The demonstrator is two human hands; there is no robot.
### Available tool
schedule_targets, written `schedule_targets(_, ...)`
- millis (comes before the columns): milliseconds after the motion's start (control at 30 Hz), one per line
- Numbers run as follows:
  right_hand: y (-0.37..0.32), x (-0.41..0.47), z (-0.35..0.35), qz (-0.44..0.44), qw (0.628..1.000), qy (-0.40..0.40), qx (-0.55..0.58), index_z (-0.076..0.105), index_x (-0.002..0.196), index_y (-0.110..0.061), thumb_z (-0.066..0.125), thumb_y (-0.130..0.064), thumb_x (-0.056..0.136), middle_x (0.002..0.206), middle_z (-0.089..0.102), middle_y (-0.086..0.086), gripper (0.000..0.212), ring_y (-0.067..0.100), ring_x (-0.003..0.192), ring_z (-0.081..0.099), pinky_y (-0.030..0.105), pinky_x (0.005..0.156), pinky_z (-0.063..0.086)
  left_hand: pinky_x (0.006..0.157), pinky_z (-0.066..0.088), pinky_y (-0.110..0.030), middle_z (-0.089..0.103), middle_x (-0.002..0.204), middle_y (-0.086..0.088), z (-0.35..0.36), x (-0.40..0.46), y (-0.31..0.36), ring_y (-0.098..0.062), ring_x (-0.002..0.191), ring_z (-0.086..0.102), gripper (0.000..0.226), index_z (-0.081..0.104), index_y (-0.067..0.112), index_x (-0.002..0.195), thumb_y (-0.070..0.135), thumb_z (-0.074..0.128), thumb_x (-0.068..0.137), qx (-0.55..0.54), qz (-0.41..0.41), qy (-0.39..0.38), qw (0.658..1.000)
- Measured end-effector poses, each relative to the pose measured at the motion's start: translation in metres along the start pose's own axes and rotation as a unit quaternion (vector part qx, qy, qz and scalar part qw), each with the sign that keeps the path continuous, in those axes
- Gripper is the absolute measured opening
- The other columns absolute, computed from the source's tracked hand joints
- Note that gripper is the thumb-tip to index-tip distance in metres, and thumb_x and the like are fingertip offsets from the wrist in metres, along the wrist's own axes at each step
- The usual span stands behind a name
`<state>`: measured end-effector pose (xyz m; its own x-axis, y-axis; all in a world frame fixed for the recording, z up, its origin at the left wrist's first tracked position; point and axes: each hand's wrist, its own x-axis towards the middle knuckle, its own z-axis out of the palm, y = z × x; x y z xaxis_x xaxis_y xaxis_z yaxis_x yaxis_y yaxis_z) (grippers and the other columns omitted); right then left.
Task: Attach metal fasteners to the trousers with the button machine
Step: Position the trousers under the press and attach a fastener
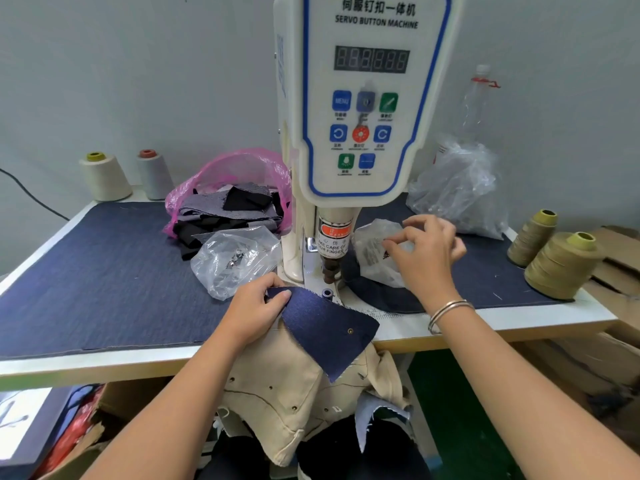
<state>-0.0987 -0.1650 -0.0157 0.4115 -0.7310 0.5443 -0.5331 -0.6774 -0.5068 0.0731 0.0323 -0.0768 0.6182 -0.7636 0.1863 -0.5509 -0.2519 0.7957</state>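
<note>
Table (104,271): hands pinch navy fabric (325,327), bag (377,251).

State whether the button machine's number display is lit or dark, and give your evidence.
Dark: every digit on the button machine's display shows only faint grey segments, none glowing.

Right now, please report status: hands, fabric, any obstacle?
Left hand pinches navy fabric swatch near die. Right hand picks in small plastic bag. Beige trousers wait in lap. Nothing blocks.

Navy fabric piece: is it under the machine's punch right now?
No, the navy fabric piece lies at the table edge, pinched by the left hand, in front of the punch, not beneath it.
</note>
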Motion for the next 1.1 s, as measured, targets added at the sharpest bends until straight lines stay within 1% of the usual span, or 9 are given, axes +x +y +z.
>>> schedule_targets(67,-0.015,-0.018,-0.009,0.053,0.983,-0.061,0.166,0.065,0.065,-0.026,0.072,-0.025,0.080,0.080,0.057,-0.020,0.017,-0.002,0.089,0.046,0.022,0.082,0.027,0.063,0.036,-0.023,0.060,0.073,0.001,0.000,0.000,-0.001,-0.008,0.066,0.048,0.014,0.058,0.018,0.077,0.017,0.060,0.090,0.000,0.002,0.000,1.000)
schedule_targets(133,-0.030,-0.038,-0.012,0.164,0.911,-0.141,0.351,0.066,0.068,-0.024,0.071,-0.019,0.083,0.054,0.057,-0.016,0.017,-0.004,0.056,0.051,0.015,0.059,0.040,0.062,0.036,-0.022,0.059,0.072,0.002,0.001,0.000,-0.001,-0.008,0.065,0.048,0.013,0.058,0.018,0.077,0.017,0.060,0.090,0.000,0.003,0.002,1.000)
schedule_targets(167,-0.034,-0.047,-0.011,0.215,0.876,-0.166,0.398,0.066,0.070,-0.021,0.069,-0.018,0.084,0.047,0.053,-0.012,0.015,0.001,0.047,0.047,0.016,0.050,0.039,0.062,0.037,-0.022,0.059,0.072,0.002,0.001,0.000,-0.001,-0.008,0.065,0.048,0.013,0.058,0.018,0.077,0.017,0.060,0.090,0.001,0.003,0.003,1.000)
schedule_targets(300,-0.044,-0.066,0.001,0.354,0.758,-0.201,0.509,0.059,0.069,-0.015,0.066,-0.012,0.087,0.045,0.040,-0.004,0.019,0.008,0.042,0.034,0.018,0.042,0.027,0.063,0.038,-0.024,0.061,0.073,0.001,0.001,0.001,-0.002,-0.008,0.066,0.049,0.013,0.058,0.019,0.076,0.017,0.060,0.090,0.004,0.004,0.004,1.000)
schedule_targets(400,-0.047,-0.068,0.004,0.386,0.705,-0.212,0.556,0.049,0.061,-0.016,0.063,-0.011,0.089,0.049,0.037,-0.004,0.031,0.007,0.039,0.029,0.016,0.036,0.020,0.064,0.038,-0.025,0.062,0.075,-0.001,0.001,0.001,-0.003,-0.009,0.066,0.049,0.013,0.059,0.019,0.077,0.017,0.060,0.090,0.005,0.002,0.003,1.000)
schedule_targets(500,-0.050,-0.071,0.006,0.390,0.670,-0.233,0.587,0.044,0.064,-0.014,0.059,-0.009,0.091,0.048,0.038,-0.005,0.031,0.004,0.034,0.030,0.015,0.031,0.021,0.064,0.038,-0.025,0.061,0.074,0.000,0.001,0.002,-0.003,-0.009,0.067,0.049,0.013,0.058,0.018,0.077,0.018,0.060,0.090,0.003,0.002,0.002,1.000)
schedule_targets(833,-0.056,-0.073,0.010,0.436,0.593,-0.271,0.620,0.053,0.077,-0.011,0.059,-0.012,0.091,0.046,0.041,-0.005,0.015,0.003,0.031,0.032,0.015,0.029,0.025,0.064,0.038,-0.025,0.061,0.075,-0.002,0.002,0.002,-0.004,-0.012,0.068,0.050,0.012,0.057,0.017,0.077,0.016,0.060,0.089,0.012,0.005,0.011,1.000)
schedule_targets(1000,-0.061,-0.073,0.010,0.447,0.586,-0.285,0.613,0.056,0.085,-0.009,0.061,-0.013,0.090,0.047,0.041,-0.004,0.008,0.004,0.032,0.032,0.015,0.029,0.024,0.066,0.040,-0.030,0.061,0.075,-0.003,0.003,0.003,-0.005,-0.017,0.071,0.052,0.012,0.057,0.016,0.077,0.015,0.060,0.089,0.009,0.005,0.013,1.000)
schedule_targets(1100,-0.063,-0.073,0.010,0.457,0.571,-0.293,0.616,0.056,0.081,-0.009,0.061,-0.012,0.088,0.047,0.041,-0.004,0.010,0.004,0.031,0.032,0.015,0.028,0.023,0.065,0.037,-0.028,0.055,0.069,0.003,0.003,0.002,-0.004,-0.014,0.066,0.047,0.015,0.055,0.017,0.074,0.013,0.061,0.088,0.003,0.007,0.015,1.000)
